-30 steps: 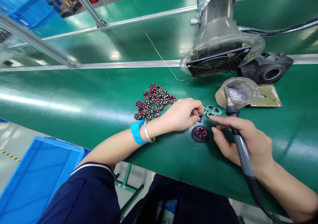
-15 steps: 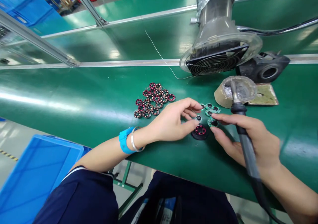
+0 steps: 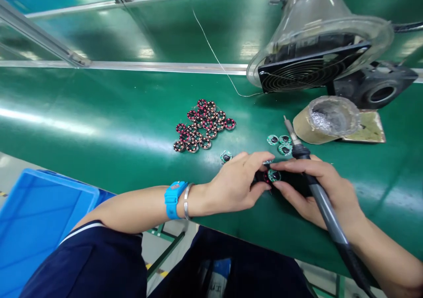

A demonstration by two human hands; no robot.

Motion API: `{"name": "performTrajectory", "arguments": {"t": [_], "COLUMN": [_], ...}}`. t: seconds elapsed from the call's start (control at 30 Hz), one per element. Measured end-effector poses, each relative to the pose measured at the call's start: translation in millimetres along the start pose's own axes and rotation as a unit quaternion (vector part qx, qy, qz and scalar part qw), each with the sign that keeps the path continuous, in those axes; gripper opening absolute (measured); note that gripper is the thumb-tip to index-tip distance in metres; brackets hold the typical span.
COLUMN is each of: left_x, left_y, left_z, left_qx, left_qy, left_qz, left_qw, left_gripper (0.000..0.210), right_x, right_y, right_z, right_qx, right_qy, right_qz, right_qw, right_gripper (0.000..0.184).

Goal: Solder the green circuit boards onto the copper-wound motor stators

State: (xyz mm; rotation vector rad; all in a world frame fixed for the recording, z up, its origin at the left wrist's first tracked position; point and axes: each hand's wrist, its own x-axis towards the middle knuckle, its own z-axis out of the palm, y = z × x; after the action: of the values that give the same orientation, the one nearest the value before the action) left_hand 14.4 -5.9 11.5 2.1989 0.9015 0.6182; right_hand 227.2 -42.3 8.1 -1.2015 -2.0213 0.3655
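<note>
A round green board (image 3: pixel 274 175) is held just above the table's surface, or on the dark round base (image 3: pixel 256 177) beside it; which of the two cannot be told. It is pinched at its edge between the thumb and forefinger of the right hand (image 3: pixel 342 196), clamped on it from below and above. By the same hand a soldering iron (image 3: pixel 320 196) is also held, its handle slanted across the hand and its tip pointed up and to the left, just beside the pale cup.

The dark base is partly covered by the left hand (image 3: pixel 231 183), whose thumb and forefinger are parted around it. Near that forefinger's tip the edge of a second green board (image 3: pixel 267 162) is seen; whether it is gripped cannot be told. On the left wrist a blue band (image 3: pixel 175 199) and a silver bracelet (image 3: pixel 187 201) are worn.

Beyond the left hand's knuckles a single loose board (image 3: pixel 226 156) is laid, and three green boards (image 3: pixel 284 150) are grouped near the iron's tip. Farther left, copper and pink coils (image 3: pixel 207 124) are clustered on the green table (image 3: pixel 132 113).

To the right, the pale cup (image 3: pixel 307 124), with silvery material inside, is set against a shallow tray (image 3: pixel 375 128). Behind these a fume hood (image 3: pixel 304 71) with a fan guard is mounted.
</note>
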Motion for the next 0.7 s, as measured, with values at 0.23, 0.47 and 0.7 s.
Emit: {"name": "performTrajectory", "arguments": {"t": [0.23,0.47,0.7], "left_x": [-1.4,3.1,6.6], "left_y": [-5.8,-8.1,-1.2], "left_z": [-11.7,-24.4,-21.9], "left_qx": [-0.053,-0.079,-0.141], "left_qy": [-0.023,-0.008,-0.049], "left_qz": [-0.016,0.039,-0.051], "left_qw": [0.998,0.996,0.987], "left_gripper": [0.031,0.011,0.005], "right_x": [6.4,7.1,5.1], "right_y": [-4.3,-3.5,-9.8], "right_z": [0.4,-0.1,0.1], "right_qx": [0.043,0.036,0.026], "right_qy": [-0.037,-0.024,0.004], "right_qz": [-0.021,-0.033,-0.032], "right_qw": [0.998,0.999,0.999], "right_gripper": [0.042,0.048,0.049]}}
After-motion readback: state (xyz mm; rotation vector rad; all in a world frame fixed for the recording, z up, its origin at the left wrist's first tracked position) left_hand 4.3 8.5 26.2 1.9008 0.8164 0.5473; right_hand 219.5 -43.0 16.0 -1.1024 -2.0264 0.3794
